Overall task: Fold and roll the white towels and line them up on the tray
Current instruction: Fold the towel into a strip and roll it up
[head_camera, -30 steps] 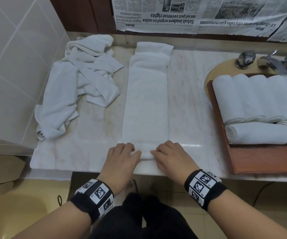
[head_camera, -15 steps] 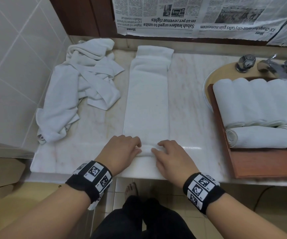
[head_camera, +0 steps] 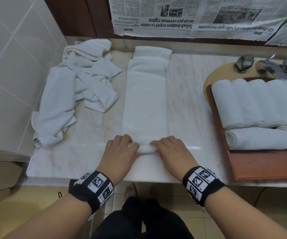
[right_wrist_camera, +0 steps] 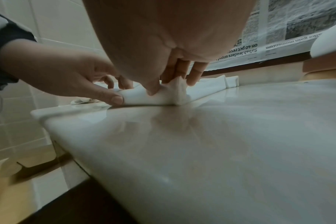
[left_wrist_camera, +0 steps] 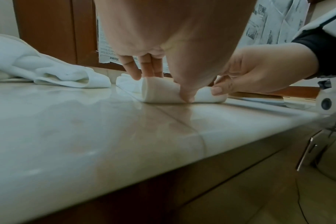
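A long folded white towel (head_camera: pixel 145 100) lies lengthwise down the middle of the marble counter. Its near end is rolled into a small tight roll (head_camera: pixel 146 149) (left_wrist_camera: pixel 159 91) (right_wrist_camera: pixel 153 97). My left hand (head_camera: pixel 120 150) grips the roll's left part, thumb in front and fingers curled over the top. My right hand (head_camera: pixel 172 152) pinches its right part the same way. A wooden tray (head_camera: pixel 260 166) at the right holds several rolled white towels (head_camera: pixel 253 107).
A crumpled heap of white towels (head_camera: pixel 73 90) lies at the counter's back left beside the tiled wall. Chrome taps (head_camera: pixel 267 65) and a sink rim (head_camera: pixel 206 83) sit behind the tray. Newspaper (head_camera: pixel 191 16) covers the back wall. The counter's front edge (head_camera: pixel 104 178) is just below my wrists.
Both hands have rolled the towel's near end away from me, so the roll has grown and sits a little farther up the counter.
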Action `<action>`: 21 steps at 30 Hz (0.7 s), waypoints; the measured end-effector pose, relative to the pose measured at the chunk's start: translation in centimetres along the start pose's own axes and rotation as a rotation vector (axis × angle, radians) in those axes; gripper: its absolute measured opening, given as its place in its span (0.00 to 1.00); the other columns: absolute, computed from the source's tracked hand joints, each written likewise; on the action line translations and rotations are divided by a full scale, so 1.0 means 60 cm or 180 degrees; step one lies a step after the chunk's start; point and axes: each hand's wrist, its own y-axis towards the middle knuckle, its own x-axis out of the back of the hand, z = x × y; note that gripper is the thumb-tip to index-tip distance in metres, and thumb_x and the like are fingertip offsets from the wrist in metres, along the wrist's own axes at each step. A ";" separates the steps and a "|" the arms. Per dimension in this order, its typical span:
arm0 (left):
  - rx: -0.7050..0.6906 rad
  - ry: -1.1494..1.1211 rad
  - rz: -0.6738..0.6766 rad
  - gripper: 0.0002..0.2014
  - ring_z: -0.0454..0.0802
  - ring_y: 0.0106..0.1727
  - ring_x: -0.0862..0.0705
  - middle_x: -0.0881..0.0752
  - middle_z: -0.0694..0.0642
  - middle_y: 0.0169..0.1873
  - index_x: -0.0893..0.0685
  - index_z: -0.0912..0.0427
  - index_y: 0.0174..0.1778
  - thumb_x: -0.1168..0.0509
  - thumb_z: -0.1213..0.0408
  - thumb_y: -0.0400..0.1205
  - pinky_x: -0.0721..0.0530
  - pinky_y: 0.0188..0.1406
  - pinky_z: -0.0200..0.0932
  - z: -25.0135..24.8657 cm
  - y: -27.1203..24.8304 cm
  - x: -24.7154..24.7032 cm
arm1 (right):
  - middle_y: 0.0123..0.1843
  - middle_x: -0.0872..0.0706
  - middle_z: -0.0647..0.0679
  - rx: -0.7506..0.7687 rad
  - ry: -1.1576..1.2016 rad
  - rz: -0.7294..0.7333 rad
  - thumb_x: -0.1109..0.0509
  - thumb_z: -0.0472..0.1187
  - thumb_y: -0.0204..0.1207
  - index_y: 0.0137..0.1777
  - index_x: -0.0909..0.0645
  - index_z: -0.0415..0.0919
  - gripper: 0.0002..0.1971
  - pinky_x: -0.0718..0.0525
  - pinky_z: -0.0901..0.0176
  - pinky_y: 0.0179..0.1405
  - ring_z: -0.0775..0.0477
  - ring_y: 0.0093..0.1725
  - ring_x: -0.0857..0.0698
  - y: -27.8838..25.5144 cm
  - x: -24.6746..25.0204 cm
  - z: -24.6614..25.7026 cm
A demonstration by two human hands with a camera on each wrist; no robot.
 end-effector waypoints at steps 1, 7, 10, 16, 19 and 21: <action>-0.0049 -0.0009 -0.0001 0.18 0.57 0.53 0.25 0.19 0.53 0.55 0.12 0.50 0.54 0.42 0.44 0.84 0.21 0.46 0.54 0.004 0.004 0.002 | 0.53 0.13 0.52 -0.0062 0.0062 -0.0011 0.26 0.33 0.75 0.66 0.19 0.46 0.20 0.17 0.49 0.49 0.42 0.54 0.18 0.003 0.003 -0.002; -0.0478 -0.0073 0.0124 0.21 0.56 0.47 0.20 0.17 0.49 0.45 0.09 0.53 0.55 0.45 0.46 0.87 0.23 0.40 0.49 0.034 0.034 0.009 | 0.55 0.15 0.50 -0.0220 0.0017 0.0140 0.29 0.22 0.65 0.62 0.18 0.48 0.28 0.16 0.51 0.48 0.40 0.56 0.22 0.006 -0.003 -0.004; -0.0487 -0.0190 0.0331 0.22 0.55 0.46 0.17 0.14 0.49 0.44 0.10 0.53 0.55 0.47 0.46 0.88 0.20 0.40 0.50 0.042 0.052 0.016 | 0.67 0.17 0.39 -0.0476 0.0016 0.0137 0.26 0.27 0.68 0.67 0.17 0.45 0.27 0.13 0.47 0.57 0.35 0.65 0.20 0.002 -0.001 0.003; -0.0222 -0.0597 0.0579 0.08 0.55 0.45 0.17 0.14 0.48 0.44 0.18 0.51 0.54 0.37 0.52 0.89 0.21 0.48 0.54 0.040 0.081 0.040 | 0.65 0.16 0.36 -0.0488 -0.0245 -0.0061 0.18 0.39 0.70 0.67 0.15 0.43 0.24 0.13 0.41 0.50 0.32 0.63 0.18 0.014 -0.006 0.002; -0.0104 -0.0343 0.0244 0.07 0.56 0.40 0.20 0.17 0.49 0.40 0.17 0.51 0.46 0.34 0.53 0.85 0.22 0.38 0.53 0.033 0.079 0.034 | 0.64 0.17 0.40 -0.0473 -0.0373 -0.0123 0.18 0.37 0.68 0.64 0.14 0.46 0.23 0.17 0.43 0.51 0.35 0.63 0.21 0.024 -0.004 -0.003; 0.0019 -0.0156 0.0007 0.07 0.57 0.40 0.23 0.18 0.50 0.41 0.16 0.53 0.43 0.30 0.54 0.84 0.26 0.34 0.51 0.023 0.074 0.028 | 0.61 0.18 0.43 -0.0381 -0.0394 -0.0210 0.20 0.37 0.70 0.63 0.13 0.46 0.20 0.19 0.45 0.50 0.37 0.60 0.21 0.031 -0.002 -0.007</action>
